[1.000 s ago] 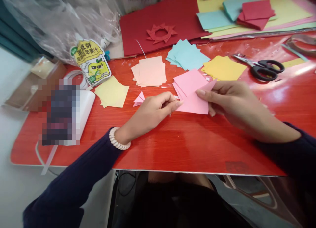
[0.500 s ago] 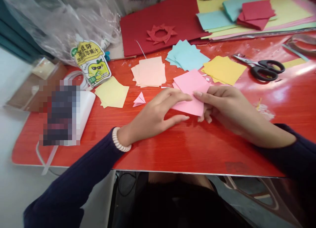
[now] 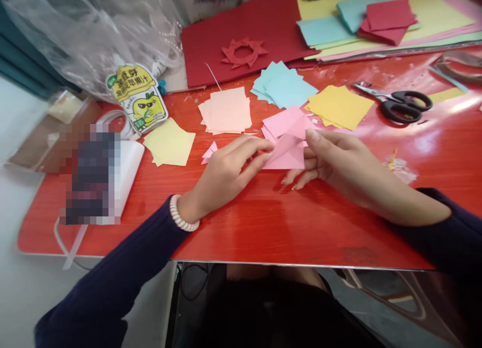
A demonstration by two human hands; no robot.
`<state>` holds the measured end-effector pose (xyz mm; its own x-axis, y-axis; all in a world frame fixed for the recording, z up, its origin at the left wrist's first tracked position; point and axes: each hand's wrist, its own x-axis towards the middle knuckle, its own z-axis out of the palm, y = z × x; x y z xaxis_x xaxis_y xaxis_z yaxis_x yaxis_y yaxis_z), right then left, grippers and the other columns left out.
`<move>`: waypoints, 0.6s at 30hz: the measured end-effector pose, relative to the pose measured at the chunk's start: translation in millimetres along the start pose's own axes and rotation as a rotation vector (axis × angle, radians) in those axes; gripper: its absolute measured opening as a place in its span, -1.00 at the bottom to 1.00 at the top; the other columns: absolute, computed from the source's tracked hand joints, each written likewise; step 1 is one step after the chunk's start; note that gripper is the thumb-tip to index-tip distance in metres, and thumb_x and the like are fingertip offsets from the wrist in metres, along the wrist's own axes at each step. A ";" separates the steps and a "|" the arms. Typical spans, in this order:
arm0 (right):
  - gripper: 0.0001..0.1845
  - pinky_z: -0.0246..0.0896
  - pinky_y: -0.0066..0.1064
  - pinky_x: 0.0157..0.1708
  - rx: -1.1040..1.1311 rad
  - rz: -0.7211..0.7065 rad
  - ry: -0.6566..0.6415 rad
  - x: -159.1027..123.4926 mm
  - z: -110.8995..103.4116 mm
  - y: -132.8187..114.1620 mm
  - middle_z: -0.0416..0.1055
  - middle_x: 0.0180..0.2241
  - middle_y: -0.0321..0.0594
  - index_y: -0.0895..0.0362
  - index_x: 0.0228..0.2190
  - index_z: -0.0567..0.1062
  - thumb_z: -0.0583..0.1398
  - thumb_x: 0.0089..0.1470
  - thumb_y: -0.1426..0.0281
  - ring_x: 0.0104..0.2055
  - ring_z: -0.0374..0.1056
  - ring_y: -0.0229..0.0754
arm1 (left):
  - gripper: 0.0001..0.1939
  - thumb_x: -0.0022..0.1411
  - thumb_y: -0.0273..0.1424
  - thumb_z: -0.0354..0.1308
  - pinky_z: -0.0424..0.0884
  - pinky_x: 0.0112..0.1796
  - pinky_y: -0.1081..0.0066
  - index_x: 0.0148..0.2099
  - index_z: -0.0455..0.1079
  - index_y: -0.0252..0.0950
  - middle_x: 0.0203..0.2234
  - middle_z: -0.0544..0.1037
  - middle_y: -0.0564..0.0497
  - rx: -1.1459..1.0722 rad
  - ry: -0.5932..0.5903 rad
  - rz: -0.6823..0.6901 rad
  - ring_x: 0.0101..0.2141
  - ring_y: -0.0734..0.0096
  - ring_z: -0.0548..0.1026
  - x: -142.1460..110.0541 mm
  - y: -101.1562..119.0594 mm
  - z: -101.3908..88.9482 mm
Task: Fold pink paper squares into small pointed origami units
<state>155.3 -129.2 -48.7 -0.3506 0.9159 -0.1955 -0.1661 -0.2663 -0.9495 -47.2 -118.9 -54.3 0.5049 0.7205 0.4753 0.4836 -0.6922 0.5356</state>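
A pink paper square (image 3: 288, 152) is held just above the red table (image 3: 286, 222), partly folded over. My left hand (image 3: 226, 175) pinches its left edge with fingers and thumb. My right hand (image 3: 335, 159) grips its right side, thumb on top near the upper corner. Behind the sheet lies a small stack of pink squares (image 3: 280, 123). A small folded pink piece (image 3: 209, 152) rests just left of my left hand.
Stacks of peach squares (image 3: 227, 110), blue squares (image 3: 283, 84), yellow squares (image 3: 340, 106) and pale yellow squares (image 3: 169, 143) lie behind. Black scissors (image 3: 399, 104) sit at right. A juice pouch (image 3: 138, 97), a dark red sheet (image 3: 241, 39) with a folded red ring (image 3: 244, 52), and plastic bags (image 3: 86, 31) fill the back.
The pink square went from lying flat under both hands to being lifted and folded over. My left fingers closed into a pinch on its edge.
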 end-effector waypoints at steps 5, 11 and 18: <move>-0.64 0.44 -0.48 -0.53 -0.073 0.047 -0.038 -2.5 4.4 -3.2 0.50 -0.42 -0.24 0.18 -0.12 0.38 0.23 0.09 0.25 -0.50 0.49 -0.23 | -0.84 0.32 -0.39 0.01 0.44 -0.15 0.47 -0.11 0.36 -0.30 -0.23 0.55 0.00 -0.099 -0.037 -0.169 -0.22 0.50 0.51 -1.1 2.5 -0.8; -0.60 0.45 -0.41 -0.51 -0.188 0.081 -0.030 0.9 6.7 -2.3 0.53 -0.37 -0.18 0.19 -0.10 0.35 0.28 0.02 0.37 -0.47 0.49 -0.20 | -0.50 0.20 -0.20 0.16 0.39 0.04 0.37 0.12 0.19 -0.27 0.06 0.42 -0.10 -0.243 -0.313 -0.091 0.02 0.38 0.43 -0.7 7.2 -1.7; -0.66 0.47 -0.29 -0.24 -0.697 -0.437 -0.074 -10.7 9.2 5.8 0.51 -0.24 -0.18 0.09 -0.06 0.37 0.20 0.09 0.45 -0.26 0.49 -0.15 | -0.80 0.37 -0.30 -0.08 0.46 -0.06 0.35 -0.04 0.29 -0.19 -0.14 0.52 0.04 -0.327 -0.046 -0.190 -0.09 0.45 0.49 8.2 1.1 -14.8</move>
<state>149.6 -143.2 -49.9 -0.4511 0.8650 0.2199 0.3001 0.3790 -0.8754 -53.1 -113.1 -39.4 0.4630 0.8273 0.3181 0.3219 -0.4914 0.8093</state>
